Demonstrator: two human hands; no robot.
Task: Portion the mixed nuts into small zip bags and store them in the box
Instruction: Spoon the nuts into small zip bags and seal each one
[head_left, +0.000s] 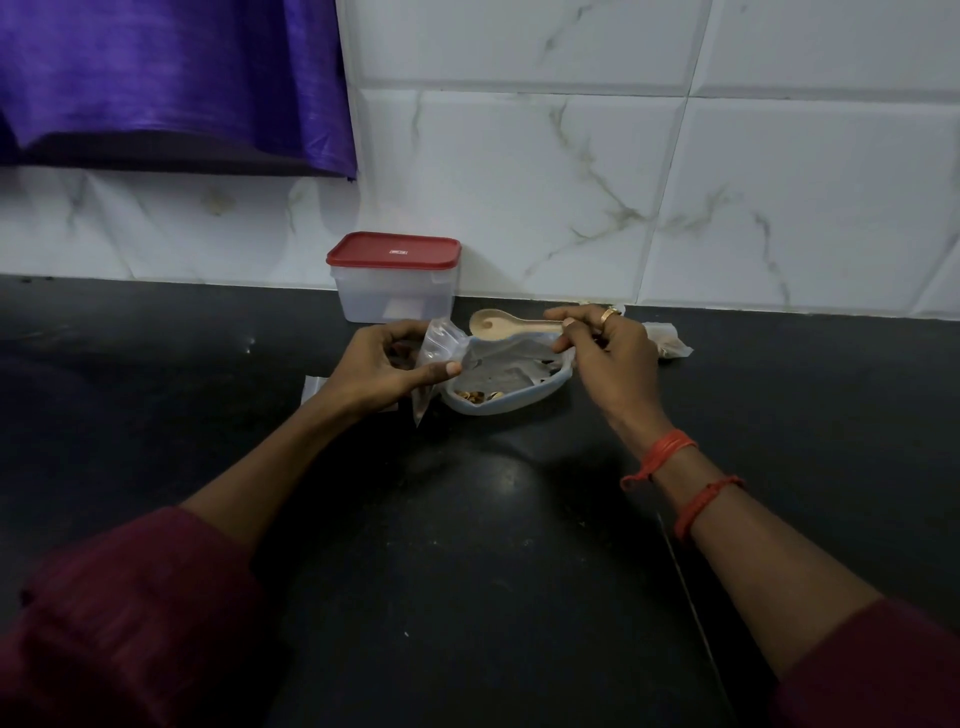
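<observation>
Curled fingers of the left hand (384, 370) pinch a small clear plastic zip bag (440, 344); the right hand (609, 349) fingers grip a pale wooden spoon (511, 325).

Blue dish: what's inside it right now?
A few nuts show at the near left of the dish. Crumpled clear plastic lies over the rest, so whatever is beneath it is hidden.

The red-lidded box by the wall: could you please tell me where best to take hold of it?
Probably its clear side walls just under the red lid, reaching from above: the box stands upright, its back near the tiled wall, the bowl in front.
</observation>
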